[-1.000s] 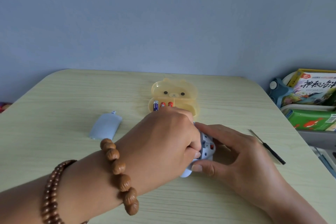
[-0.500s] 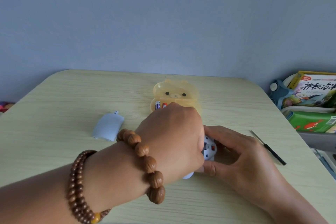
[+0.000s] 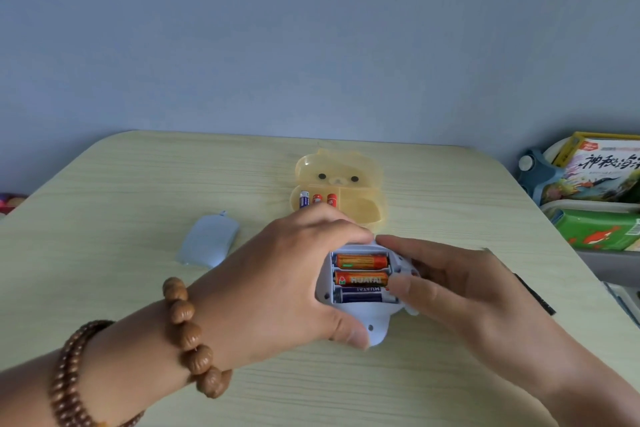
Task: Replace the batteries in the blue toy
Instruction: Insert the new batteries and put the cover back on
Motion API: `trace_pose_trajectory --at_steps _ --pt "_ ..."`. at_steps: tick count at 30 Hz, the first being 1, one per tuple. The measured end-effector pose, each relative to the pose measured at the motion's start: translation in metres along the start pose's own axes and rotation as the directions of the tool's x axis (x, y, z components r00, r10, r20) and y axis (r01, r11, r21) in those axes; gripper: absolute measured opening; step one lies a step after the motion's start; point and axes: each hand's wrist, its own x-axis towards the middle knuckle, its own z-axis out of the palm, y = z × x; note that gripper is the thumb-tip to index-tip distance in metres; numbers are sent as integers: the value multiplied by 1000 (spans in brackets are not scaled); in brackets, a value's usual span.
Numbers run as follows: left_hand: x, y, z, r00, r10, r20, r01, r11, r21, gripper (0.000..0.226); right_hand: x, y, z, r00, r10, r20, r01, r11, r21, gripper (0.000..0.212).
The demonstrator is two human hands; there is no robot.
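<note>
1. Near the worktop's [image 3: 138, 201] middle, close to the person, the toy [image 3: 376, 321] lies back-up between both hands, its battery bay open.
2. Left hand [image 3: 284, 288]: the fingers curl over the toy's far edge and the thumb hooks under its near edge, gripping it firmly from the left.
3. Right hand [image 3: 467, 295]: the fingers curve round the toy's right side, and the thumb [image 3: 405, 288] presses at the right end of the cells [image 3: 360, 279].
4. Step in hand, as I judge it: work on the cells in the bay. All three slots are filled, and I cannot tell whether these are the old set or the new.
5. If they are old, the next move calls for a fingertip to lever one end up while the left hand keeps the toy from rocking. If new, the cover [image 3: 207, 246], lying well to the left, must go on, likely with the screwdriver [image 3: 540, 302] half hidden behind the right hand.
6. Spares [image 3: 317, 199] stand in the left pocket of the yellow bear case [image 3: 360, 213], just beyond the hands.
7. Toy's look: pale blue, smooth, rounded plastic with small screw holes. It holds two orange cells and one dark cell, lying side by side across it.
</note>
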Motion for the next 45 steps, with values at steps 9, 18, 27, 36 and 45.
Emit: trace_pose_trajectory --at_steps 9,18,27,36,45 --pt "2 -5 4 998 5 -67 -6 1000 -17 92 8 -6 6 990 123 -72 -129 988 -83 39" --pt "-6 -11 -9 1000 20 3 -20 1000 -4 91 -7 7 1 997 59 52 -59 998 0 69" --pt "0 -58 -50 820 -543 -181 558 687 465 74 -8 3 5 999 35 25 -33 997 -67 67" --pt "2 -55 -50 870 -476 -129 489 802 342 38 -8 2 5 999 18 31 -16 998 -61 65" --pt "3 -3 -45 973 62 -221 -107 974 -198 37 -7 1 5 998 35 45 -32 998 -62 64"
